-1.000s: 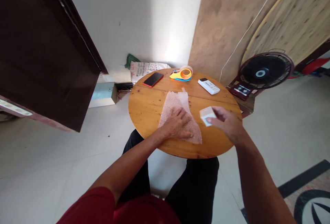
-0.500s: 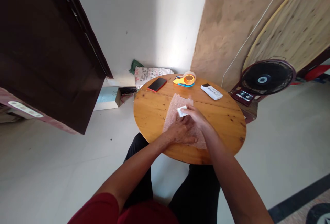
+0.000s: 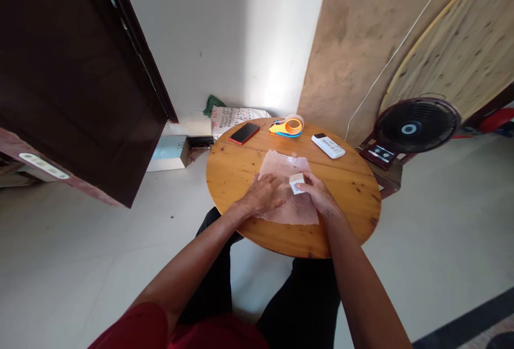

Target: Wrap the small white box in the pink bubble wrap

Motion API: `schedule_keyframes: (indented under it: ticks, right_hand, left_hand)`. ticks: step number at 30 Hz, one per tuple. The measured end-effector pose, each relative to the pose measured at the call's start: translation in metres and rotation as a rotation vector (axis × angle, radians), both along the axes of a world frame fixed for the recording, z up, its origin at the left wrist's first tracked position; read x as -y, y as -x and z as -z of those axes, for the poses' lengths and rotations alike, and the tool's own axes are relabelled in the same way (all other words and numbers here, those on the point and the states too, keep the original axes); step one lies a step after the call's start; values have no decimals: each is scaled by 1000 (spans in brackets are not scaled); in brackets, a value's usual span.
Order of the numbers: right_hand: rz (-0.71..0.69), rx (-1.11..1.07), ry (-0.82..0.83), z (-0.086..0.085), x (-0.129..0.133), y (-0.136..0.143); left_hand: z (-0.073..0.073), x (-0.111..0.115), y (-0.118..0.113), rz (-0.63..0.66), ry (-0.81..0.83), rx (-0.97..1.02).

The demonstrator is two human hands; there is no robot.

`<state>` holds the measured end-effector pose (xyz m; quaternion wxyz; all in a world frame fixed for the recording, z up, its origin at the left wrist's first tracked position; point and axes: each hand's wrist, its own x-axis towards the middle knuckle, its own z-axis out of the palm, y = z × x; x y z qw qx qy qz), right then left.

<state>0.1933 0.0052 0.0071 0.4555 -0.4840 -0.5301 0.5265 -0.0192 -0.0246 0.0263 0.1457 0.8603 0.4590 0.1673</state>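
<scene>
A sheet of pinkish bubble wrap lies spread on the round wooden table. My left hand rests flat on its left part, fingers stretched out. Between the thumb and fingers of my right hand is a small white box, held over the right part of the sheet; whether it touches the wrap I cannot tell. Print on the box is too small to read.
Along the table's far side are a red-edged phone, a yellow-and-blue tape dispenser and a white power bank. A dark fan stands right of the table. A pale box sits on the floor at left.
My left hand has slid left across the bubble wrap, away from my right hand. My right hand has moved the white box slightly right and nearer, and turned it.
</scene>
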Motion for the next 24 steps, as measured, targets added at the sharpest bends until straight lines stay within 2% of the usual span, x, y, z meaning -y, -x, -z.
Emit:
schedule_keyframes:
  ticks: [5, 8, 12, 18, 24]
  right_hand:
    - [-23, 263, -162, 4, 0, 5]
    - [-89, 295, -222, 7, 2, 3]
    - [-151, 226, -213, 7, 6, -2]
    - [-90, 297, -276, 7, 10, 0]
    - [-75, 347, -340, 16, 8, 0]
  left_hand:
    - [17, 2, 10, -29, 23, 54]
    - [24, 3, 9, -47, 20, 88]
    - [25, 3, 9, -52, 11, 109]
    - [27, 2, 10, -81, -9, 126]
    - [23, 3, 10, -69, -16, 112]
